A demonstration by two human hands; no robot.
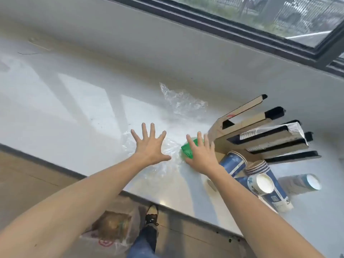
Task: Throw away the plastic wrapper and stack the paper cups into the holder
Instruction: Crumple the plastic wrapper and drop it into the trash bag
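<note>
The plastic wrapper (167, 153) lies crumpled on the white counter (83, 101) right under my palms, with a second clear piece (183, 101) at about twelve o'clock from my left hand (149, 146), toward the wall. I judge this film to be nearly weightless, limp and slippery, likely to spring back open unless I bunch it, so the best hold is a gathered fistful at its middle, near the green printed patch (189, 150), not a pinch at an edge. My left hand is spread flat, fingers fanned wide, gripping nothing and resting on or just over the film. My right hand (202, 155) is also flat and unclenched, palm down over the green patch, fingers together and pointing to twelve o'clock; whether it presses the plastic I cannot tell. Both forearms reach straight out from my body. The blue paper cups (260, 175) lie toppled at four o'clock from my right hand, light and easily crushed, best taken round the wall. The cardboard holder (260, 135) stands at two o'clock, just beside my right fingertips.
</note>
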